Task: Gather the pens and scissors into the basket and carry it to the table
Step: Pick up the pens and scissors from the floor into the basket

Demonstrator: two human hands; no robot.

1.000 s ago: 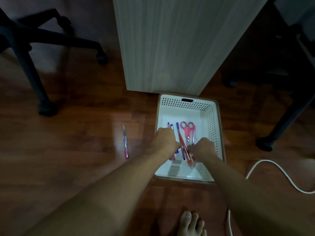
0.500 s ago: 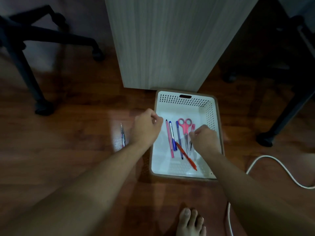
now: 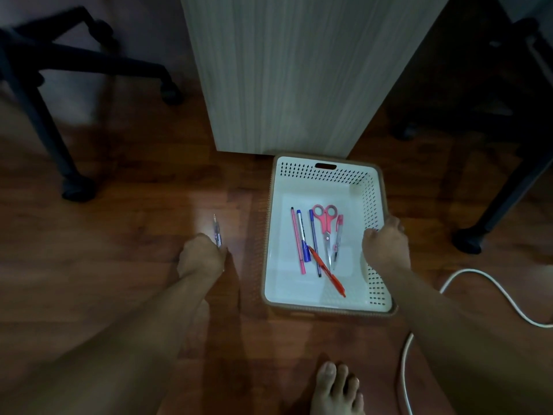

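Observation:
A white perforated basket (image 3: 324, 172) with a brown rim sits on the wooden floor. Inside lie pink scissors (image 3: 325, 221), a pink pen (image 3: 297, 239), two blue pens (image 3: 303, 238), a clear pen with a pink cap (image 3: 338, 235) and a red pen (image 3: 327, 272). My right hand (image 3: 386, 247) grips the basket's right wall. Left of the basket a clear pen (image 3: 216, 230) lies on the floor, and my left hand (image 3: 202, 259) closes its fingers around the pen's near end.
A pale wood table panel (image 3: 299, 70) stands just behind the basket. Office chair bases (image 3: 74, 187) stand at left and at right (image 3: 466, 241). A white cable (image 3: 466, 283) curves over the floor at right. My bare foot (image 3: 336, 387) is at the bottom.
My left hand left the basket and moved left to the pen on the floor. My right hand let go of the items inside and moved to the basket's right wall.

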